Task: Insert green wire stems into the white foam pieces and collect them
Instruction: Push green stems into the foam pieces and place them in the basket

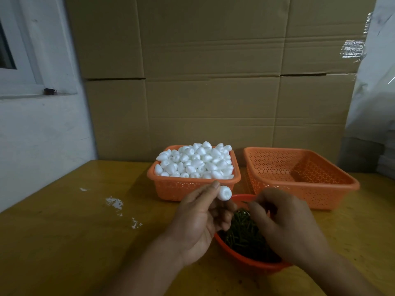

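While both hands hovered over the stem bowl, here's how it looked:
left hand (199, 218): pinched one white foam piece (224, 193) at its fingertips, held up just in front of the full basket
right hand (284, 225): fingers curled, pinching a thin green wire stem (245, 202) whose tip pointed at the foam, not touching it yet
foam basket (193, 185): orange, heaped with white pieces
empty basket (303, 178): orange, to the right
stem bowl (245, 258): red-orange, full of green stems, under both hands
table (74, 231): wooden, few white crumbs on the left
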`<state>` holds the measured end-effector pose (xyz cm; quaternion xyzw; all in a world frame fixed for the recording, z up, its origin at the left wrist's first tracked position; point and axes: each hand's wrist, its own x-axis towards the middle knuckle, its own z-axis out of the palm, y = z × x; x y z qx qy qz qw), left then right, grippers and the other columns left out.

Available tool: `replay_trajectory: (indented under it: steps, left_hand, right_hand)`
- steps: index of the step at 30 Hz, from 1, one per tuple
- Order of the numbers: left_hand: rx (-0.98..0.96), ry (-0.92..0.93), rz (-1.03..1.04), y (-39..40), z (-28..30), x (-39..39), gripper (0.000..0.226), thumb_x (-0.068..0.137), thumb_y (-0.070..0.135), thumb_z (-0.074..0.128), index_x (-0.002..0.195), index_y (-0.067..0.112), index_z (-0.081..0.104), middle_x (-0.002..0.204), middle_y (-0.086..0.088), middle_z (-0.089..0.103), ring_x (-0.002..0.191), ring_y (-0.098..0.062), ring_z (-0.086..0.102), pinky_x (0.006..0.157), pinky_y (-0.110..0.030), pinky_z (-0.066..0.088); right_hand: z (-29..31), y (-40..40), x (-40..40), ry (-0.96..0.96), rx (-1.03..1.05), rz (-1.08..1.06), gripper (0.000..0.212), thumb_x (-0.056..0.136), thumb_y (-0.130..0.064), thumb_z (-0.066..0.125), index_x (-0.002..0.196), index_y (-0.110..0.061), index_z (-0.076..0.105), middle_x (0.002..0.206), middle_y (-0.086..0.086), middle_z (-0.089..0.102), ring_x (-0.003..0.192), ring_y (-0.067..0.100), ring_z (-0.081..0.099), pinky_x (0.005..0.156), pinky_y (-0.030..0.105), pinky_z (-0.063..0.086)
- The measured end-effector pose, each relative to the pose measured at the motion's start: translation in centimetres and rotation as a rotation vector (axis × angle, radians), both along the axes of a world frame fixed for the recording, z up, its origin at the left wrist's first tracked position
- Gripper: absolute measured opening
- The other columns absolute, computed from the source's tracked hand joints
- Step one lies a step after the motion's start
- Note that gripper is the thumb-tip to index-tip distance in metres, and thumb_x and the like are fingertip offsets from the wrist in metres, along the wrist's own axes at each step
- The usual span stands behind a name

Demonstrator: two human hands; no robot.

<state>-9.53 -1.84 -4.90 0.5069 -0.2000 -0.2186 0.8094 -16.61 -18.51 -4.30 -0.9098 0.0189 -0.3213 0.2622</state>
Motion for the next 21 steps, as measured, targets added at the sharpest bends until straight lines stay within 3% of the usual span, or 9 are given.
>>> replay_trajectory:
  steps: [2,5,11,21]
  left_hand:
    - [0.004,0.034,-0.007,0.1,0.1,0.1,0.029,0.09,0.039,0.063,0.094,0.011,0.068,0.076,-0.01,0.065,0.058,-0.015,0.058,0.05,-0.023,0.045]
    - [0.019,0.057,-0.003,0.1,0.1,0.1,0.028,0.089,0.041,0.065,0.09,0.013,0.069,0.073,-0.009,0.063,0.055,-0.014,0.055,0.047,-0.022,0.043]
    - [0.046,0.059,-0.003,0.1,0.1,0.0,0.031,0.087,0.046,0.067,0.083,0.016,0.071,0.068,-0.008,0.061,0.05,-0.012,0.053,0.043,-0.021,0.039]
    - [0.112,-0.027,0.017,0.0,-0.1,-0.2,0.035,0.079,0.055,0.07,0.078,0.02,0.069,0.064,-0.005,0.058,0.047,-0.011,0.048,0.04,-0.02,0.032]
  right_hand:
    - [0.1,0.4,-0.2,-0.101,0.135,0.099,0.016,0.085,-0.023,0.063,0.069,-0.026,0.062,0.063,-0.011,0.061,0.059,0.011,0.057,0.052,0.018,0.04]
    - [0.1,0.9,-0.4,-0.199,0.163,0.21,0.016,0.087,-0.018,0.066,0.073,-0.027,0.065,0.065,-0.013,0.059,0.061,0.009,0.058,0.054,0.011,0.037]
    - [0.1,1.2,-0.5,-0.264,0.047,0.25,0.01,0.087,-0.025,0.067,0.083,-0.022,0.075,0.069,-0.015,0.06,0.065,0.005,0.058,0.059,0.01,0.037]
    - [0.1,1.3,-0.7,-0.258,-0.052,0.246,0.007,0.086,-0.015,0.074,0.085,-0.021,0.077,0.073,-0.02,0.061,0.069,-0.003,0.057,0.062,0.009,0.039]
